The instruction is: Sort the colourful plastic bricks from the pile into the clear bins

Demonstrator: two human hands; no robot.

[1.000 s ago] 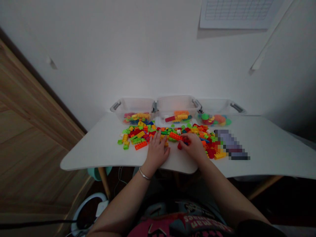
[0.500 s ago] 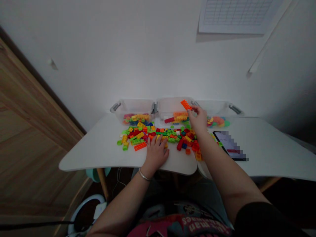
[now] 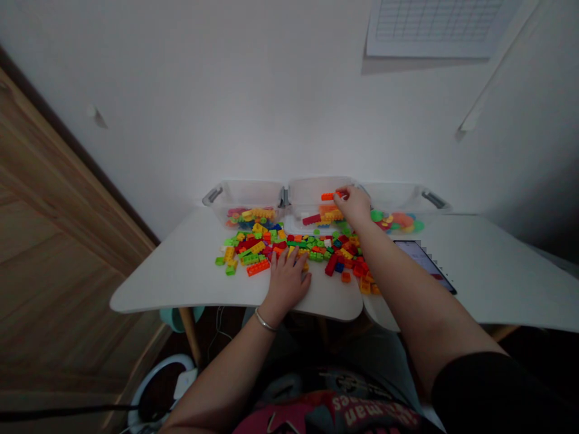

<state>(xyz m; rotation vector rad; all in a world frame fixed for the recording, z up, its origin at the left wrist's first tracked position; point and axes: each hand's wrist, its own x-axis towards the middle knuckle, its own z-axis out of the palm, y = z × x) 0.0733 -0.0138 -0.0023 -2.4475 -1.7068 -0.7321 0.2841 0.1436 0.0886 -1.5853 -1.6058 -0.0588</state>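
Desk [image 3: 172, 280]: white, bricks [image 3: 316, 256] scattered.
Left hand [image 3: 287, 276]: fingers spread on bricks.
Right hand [image 3: 356, 206]: pinching orange brick [image 3: 326, 196] at middle bin [image 3: 305, 191].
Rim [image 3: 316, 178]: keep the brick clear.

dim light, pale wall [image 3: 226, 102] w/ gridded paper [image 3: 434, 30] upper rt, wood panel [image 3: 58, 253] at L, white tabletop [image 3: 167, 271]
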